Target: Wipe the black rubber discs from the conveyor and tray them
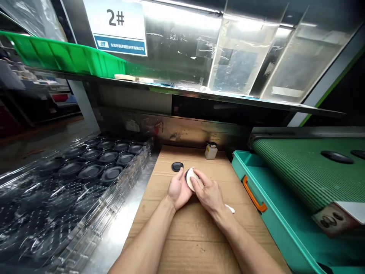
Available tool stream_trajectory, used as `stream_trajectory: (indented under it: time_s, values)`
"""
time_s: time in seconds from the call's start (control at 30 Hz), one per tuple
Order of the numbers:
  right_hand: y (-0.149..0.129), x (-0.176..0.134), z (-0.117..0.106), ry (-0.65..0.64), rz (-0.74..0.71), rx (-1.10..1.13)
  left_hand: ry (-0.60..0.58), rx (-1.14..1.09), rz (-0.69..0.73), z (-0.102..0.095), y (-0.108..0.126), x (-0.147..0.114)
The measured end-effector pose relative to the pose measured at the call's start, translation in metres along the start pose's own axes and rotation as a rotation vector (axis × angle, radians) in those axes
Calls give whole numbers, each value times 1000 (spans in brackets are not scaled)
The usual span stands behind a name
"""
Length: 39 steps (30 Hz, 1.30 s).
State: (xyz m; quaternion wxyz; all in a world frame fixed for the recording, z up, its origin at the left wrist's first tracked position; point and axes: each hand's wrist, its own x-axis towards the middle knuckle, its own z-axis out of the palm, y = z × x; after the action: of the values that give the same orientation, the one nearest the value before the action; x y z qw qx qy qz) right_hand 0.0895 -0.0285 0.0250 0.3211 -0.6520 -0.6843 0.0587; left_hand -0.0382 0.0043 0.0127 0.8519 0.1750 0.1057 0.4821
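Over the cardboard sheet (199,243), my two hands meet around a white round pad (191,182). My right hand (209,190) grips the pad, thumb on its face and fingers over its far edge. Behind the pad, a thin dark rim shows of a black round plastic part, which lies in the palm of my left hand (179,190); most of it is covered. Just beyond my left fingers, another black round part (177,166) with a small tab lies flat on the cardboard. A small white scrap (229,209) lies beside my right wrist.
A clear blister tray (94,207) with many black round parts stands left. A small dark-capped jar (211,151) is at the back. On the right, a teal bin (273,228) with an orange handle sits beside a green conveyor belt (308,167) carrying black discs (337,156). A shelf (199,93) overhangs.
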Motion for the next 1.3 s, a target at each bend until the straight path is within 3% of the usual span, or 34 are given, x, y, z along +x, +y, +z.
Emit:
stream_trajectory:
  time_s: [0.17, 0.3, 0.43, 0.57, 0.7, 0.8, 0.93, 1.03, 1.13, 1.3]
  values:
    - [-1, 9, 8, 4, 207, -241, 146, 31, -1, -7, -10, 8]
    - [-7, 1, 14, -100, 99, -302, 173, 26, -14, -12, -9, 7]
    - [-8, 2, 10, -68, 177, -298, 183, 68, -8, -14, -8, 6]
    - [-5, 4, 6, -117, 90, -290, 166, 94, -8, -17, -10, 7]
    - [-3, 2, 6, -75, 174, -274, 201, 144, 11, -18, -11, 8]
    - [0, 2, 8, -94, 96, -250, 204, 155, 4, -17, -11, 8]
    - [15, 12, 3, 33, 187, -90, 216, 167, 50, -17, -8, 9]
    - [27, 16, -1, 130, 109, 208, 254, 142, 83, -17, -7, 11]
    - [31, 14, 4, 41, 17, 404, 277, 128, 104, -16, -7, 13]
    - [27, 15, 14, -62, 84, 524, 245, 245, 98, -11, -14, 11]
